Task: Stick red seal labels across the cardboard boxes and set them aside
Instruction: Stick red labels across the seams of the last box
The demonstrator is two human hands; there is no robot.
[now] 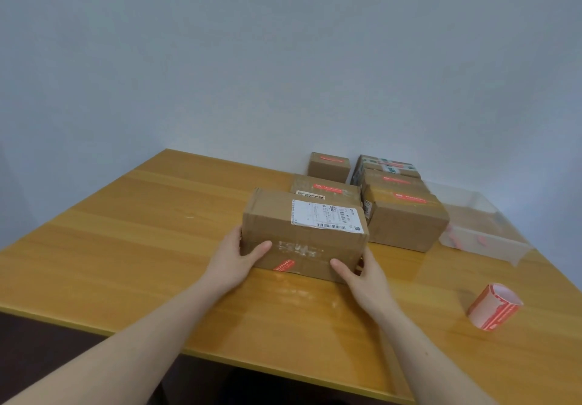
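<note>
Gripping the cardboard box (302, 234) at frame centre on the table (126, 247) with left hand (234, 261) and right hand (362, 274) clasping its ends, long axis running left-right, white shipping label (326, 215) facing up, red seal label (283, 264) showing on the near side.

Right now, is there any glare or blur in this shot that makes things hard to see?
Head view: glare patches on the table just in front of the held box; the clear plastic bin at right looks smeared and hazy; the shipping label's print is too soft to read; wide-angle bending curves the table edges; both hands are sharp.
</note>
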